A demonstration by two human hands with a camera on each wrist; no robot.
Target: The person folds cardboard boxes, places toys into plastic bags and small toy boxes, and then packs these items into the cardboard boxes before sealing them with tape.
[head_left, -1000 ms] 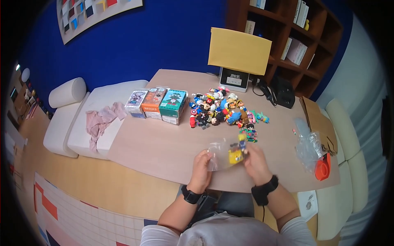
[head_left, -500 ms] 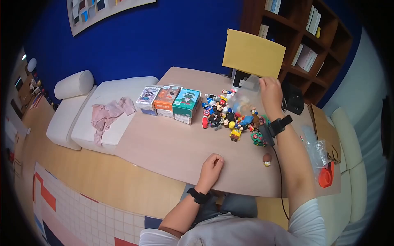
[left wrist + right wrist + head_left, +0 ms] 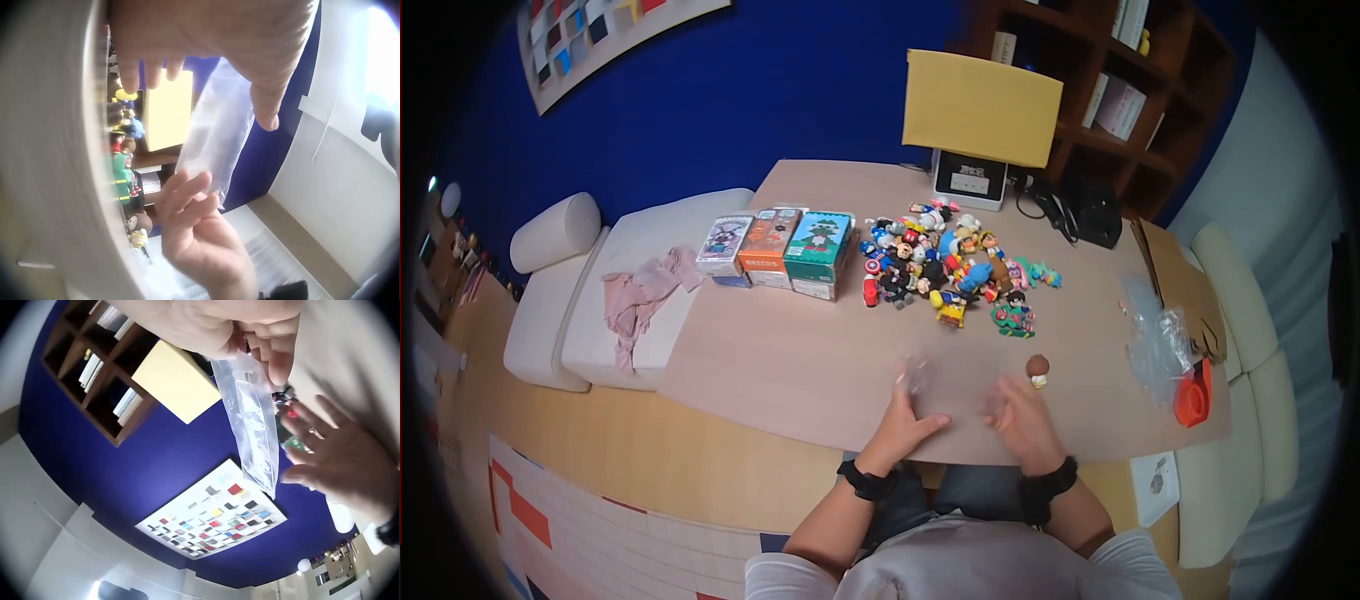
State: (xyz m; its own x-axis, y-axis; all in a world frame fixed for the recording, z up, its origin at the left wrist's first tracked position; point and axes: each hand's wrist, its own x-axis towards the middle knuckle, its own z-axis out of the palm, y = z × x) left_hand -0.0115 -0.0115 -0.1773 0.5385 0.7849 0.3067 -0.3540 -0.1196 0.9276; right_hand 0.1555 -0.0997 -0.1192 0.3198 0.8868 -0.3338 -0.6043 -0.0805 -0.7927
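My right hand (image 3: 1026, 418) pinches one end of a clear plastic bag (image 3: 251, 422) between thumb and curled fingers. My left hand (image 3: 902, 425) is spread, thumb well away from the fingers, and I can't see it gripping anything.

The bag hangs in the air between my two hands, above the near edge of the tabletop (image 3: 780, 345). Its long axis runs from my right fingers across toward my left palm, roughly along that edge, and the far end reaches about as far as the gap between my left thumb and fingers. Whether it touches there I can't tell; from above the bag is only a blur. I see nothing inside it. So the right hand has the bag, and its loose end points at the left, which I judge to be the relation that counts for my hands now.

Just beyond my right hand, on the near part of the tabletop, stands a brown-topped figure (image 3: 1037, 370); the right is the nearer hand to it. Farther off, toward the far edge, is the heap of toy figures (image 3: 915, 262), with a yellow toy (image 3: 948, 310) on its near side. Three boxes (image 3: 778, 245) stand at its left, and crumpled plastic wrapping (image 3: 1152, 345) lies near the right edge.
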